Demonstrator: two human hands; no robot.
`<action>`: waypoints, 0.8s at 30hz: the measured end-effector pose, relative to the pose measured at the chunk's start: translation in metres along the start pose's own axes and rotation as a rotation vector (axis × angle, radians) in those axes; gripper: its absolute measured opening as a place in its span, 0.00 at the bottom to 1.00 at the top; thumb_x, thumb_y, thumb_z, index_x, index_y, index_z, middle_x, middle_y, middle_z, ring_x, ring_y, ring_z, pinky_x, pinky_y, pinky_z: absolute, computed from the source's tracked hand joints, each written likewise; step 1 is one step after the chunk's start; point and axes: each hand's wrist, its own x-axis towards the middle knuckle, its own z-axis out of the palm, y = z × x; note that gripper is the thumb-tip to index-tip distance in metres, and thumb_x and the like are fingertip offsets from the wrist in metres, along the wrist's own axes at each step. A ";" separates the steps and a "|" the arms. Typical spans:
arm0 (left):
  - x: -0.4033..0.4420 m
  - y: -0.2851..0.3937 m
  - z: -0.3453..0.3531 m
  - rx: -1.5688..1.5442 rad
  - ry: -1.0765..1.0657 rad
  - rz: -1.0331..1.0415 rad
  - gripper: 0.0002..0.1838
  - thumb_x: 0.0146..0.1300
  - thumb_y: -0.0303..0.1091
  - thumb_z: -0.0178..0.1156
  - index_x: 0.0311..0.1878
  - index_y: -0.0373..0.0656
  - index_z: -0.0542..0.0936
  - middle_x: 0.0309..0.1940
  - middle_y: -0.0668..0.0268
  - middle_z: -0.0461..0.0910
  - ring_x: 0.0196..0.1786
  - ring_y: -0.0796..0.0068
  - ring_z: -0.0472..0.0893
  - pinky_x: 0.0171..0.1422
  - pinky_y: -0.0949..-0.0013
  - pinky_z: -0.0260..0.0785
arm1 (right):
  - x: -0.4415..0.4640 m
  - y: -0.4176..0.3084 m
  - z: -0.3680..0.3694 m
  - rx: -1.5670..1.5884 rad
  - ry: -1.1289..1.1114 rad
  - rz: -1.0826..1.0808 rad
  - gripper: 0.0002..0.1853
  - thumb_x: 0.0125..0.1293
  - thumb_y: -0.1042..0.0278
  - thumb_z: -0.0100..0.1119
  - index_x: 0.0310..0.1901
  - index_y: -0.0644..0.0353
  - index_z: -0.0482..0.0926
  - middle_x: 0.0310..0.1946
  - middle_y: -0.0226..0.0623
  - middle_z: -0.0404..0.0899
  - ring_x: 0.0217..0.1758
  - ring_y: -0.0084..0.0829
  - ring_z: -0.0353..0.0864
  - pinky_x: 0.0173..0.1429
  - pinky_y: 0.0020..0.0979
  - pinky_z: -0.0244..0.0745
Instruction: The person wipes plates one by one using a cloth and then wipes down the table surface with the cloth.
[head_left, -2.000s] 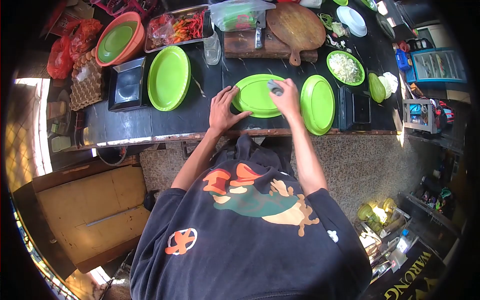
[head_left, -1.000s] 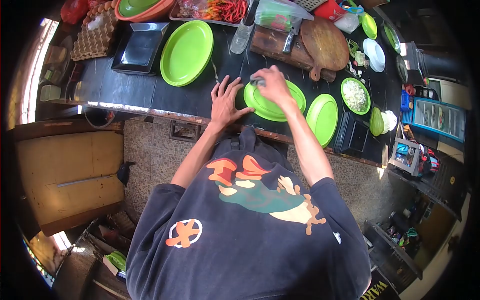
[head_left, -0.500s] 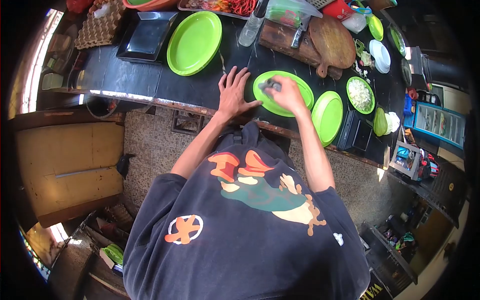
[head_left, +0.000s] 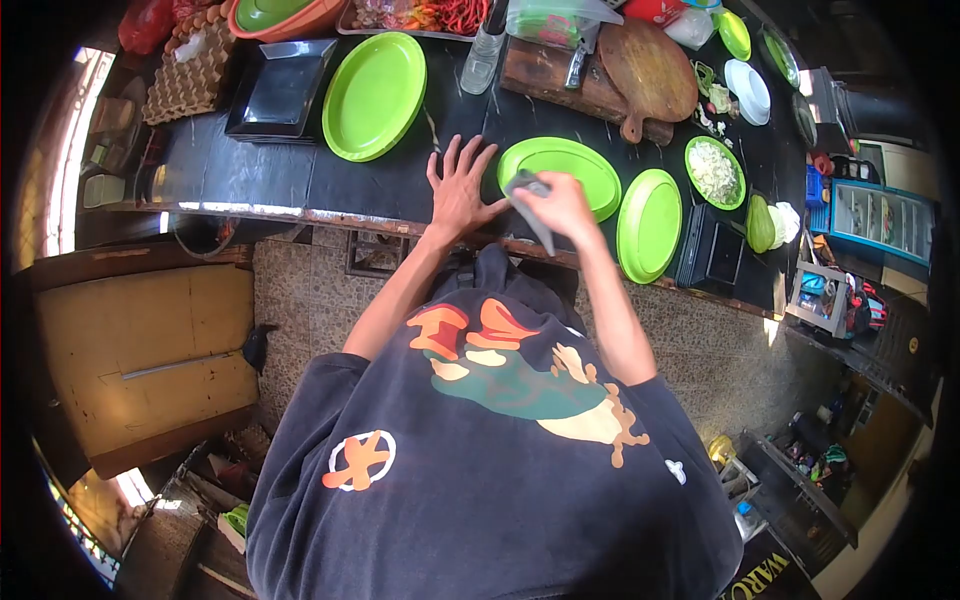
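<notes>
My left hand [head_left: 462, 190] rests with fingers spread on the black table, its thumb by the left rim of a green oval plate [head_left: 575, 165]. A grey cloth [head_left: 535, 222] is gripped in my right hand [head_left: 558, 205] over that plate's lower left edge, and part of it hangs down past the rim. Another green oval plate [head_left: 649, 226] lies just to the right, close to my right wrist. A larger green oval plate [head_left: 374, 97] is up and left of my left hand.
Black square dishes [head_left: 283, 92] are stacked at left, beside egg trays [head_left: 190, 85]. Behind stand a glass bottle [head_left: 482, 62], a round wooden board [head_left: 650, 72] on a thick block and a knife [head_left: 576, 68]. Rightward are a plate of chopped white food [head_left: 714, 172] and black dishes [head_left: 712, 250].
My right hand with the grey cloth has moved from the plate's middle to its lower left edge, and the cloth now hangs loose. My left hand stays spread. The camera view has shifted.
</notes>
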 end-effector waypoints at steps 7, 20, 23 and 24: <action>-0.004 -0.010 0.004 0.130 -0.053 0.169 0.44 0.66 0.71 0.64 0.83 0.65 0.71 0.88 0.56 0.57 0.90 0.41 0.48 0.88 0.30 0.34 | 0.031 0.036 -0.018 0.236 0.404 -0.081 0.20 0.64 0.64 0.78 0.57 0.58 0.90 0.48 0.42 0.94 0.51 0.35 0.94 0.57 0.35 0.86; -0.002 -0.006 -0.005 0.135 -0.176 0.180 0.55 0.55 0.68 0.69 0.87 0.67 0.64 0.91 0.53 0.49 0.91 0.36 0.44 0.88 0.27 0.36 | -0.052 0.057 0.048 -0.010 0.261 -0.498 0.29 0.48 0.82 0.74 0.57 0.59 0.90 0.56 0.40 0.89 0.60 0.47 0.82 0.68 0.43 0.79; -0.001 -0.010 -0.007 0.173 -0.161 0.215 0.55 0.55 0.67 0.69 0.88 0.67 0.63 0.91 0.52 0.48 0.91 0.35 0.43 0.88 0.27 0.35 | -0.046 0.051 0.066 0.077 0.294 -0.431 0.26 0.49 0.80 0.74 0.55 0.61 0.90 0.52 0.43 0.88 0.58 0.47 0.84 0.66 0.42 0.80; 0.002 -0.013 -0.010 0.188 -0.212 0.236 0.54 0.57 0.66 0.68 0.88 0.67 0.63 0.91 0.52 0.48 0.91 0.35 0.43 0.88 0.27 0.35 | -0.036 0.044 0.070 0.094 0.306 -0.414 0.25 0.49 0.79 0.75 0.53 0.62 0.90 0.50 0.44 0.88 0.58 0.48 0.85 0.66 0.42 0.81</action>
